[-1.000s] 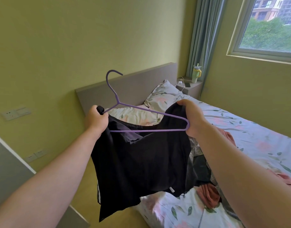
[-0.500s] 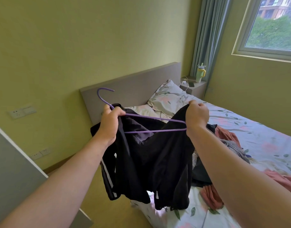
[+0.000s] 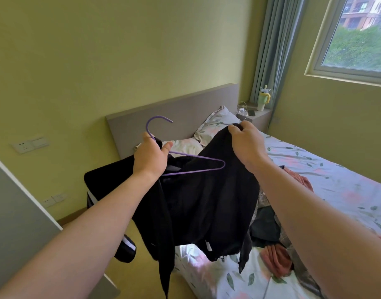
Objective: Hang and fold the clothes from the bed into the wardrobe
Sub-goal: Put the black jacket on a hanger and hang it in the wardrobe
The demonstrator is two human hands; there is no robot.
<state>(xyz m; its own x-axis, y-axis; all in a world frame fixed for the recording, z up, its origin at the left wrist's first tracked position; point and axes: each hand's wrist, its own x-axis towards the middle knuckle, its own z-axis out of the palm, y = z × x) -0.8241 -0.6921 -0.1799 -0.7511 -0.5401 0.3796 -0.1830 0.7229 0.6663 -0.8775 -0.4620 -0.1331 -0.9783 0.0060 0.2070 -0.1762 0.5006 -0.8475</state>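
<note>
The garment (image 3: 206,201) hung mid-frame, with the hanger (image 3: 198,162) lying across its upper part. Behind it lay the bed (image 3: 336,180), with clothes (image 3: 271,255) piled on it at lower right. The pillow (image 3: 215,126) rested against the headboard (image 3: 174,111), and a cup (image 3: 263,101) stood on the nightstand (image 3: 261,115) to its right.

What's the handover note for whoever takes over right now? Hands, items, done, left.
Left hand grips the purple hanger at its neck.
Right hand pinches an edge of the black garment, lifted above the hanger's right end.
The garment hangs in the air beside the bed. The hanger's right end is bare, so nothing is hung yet.
More clothes lie piled on the bed.
Left: seat the garment on the hanger, carry it to the wardrobe, then work through the pile.
</note>
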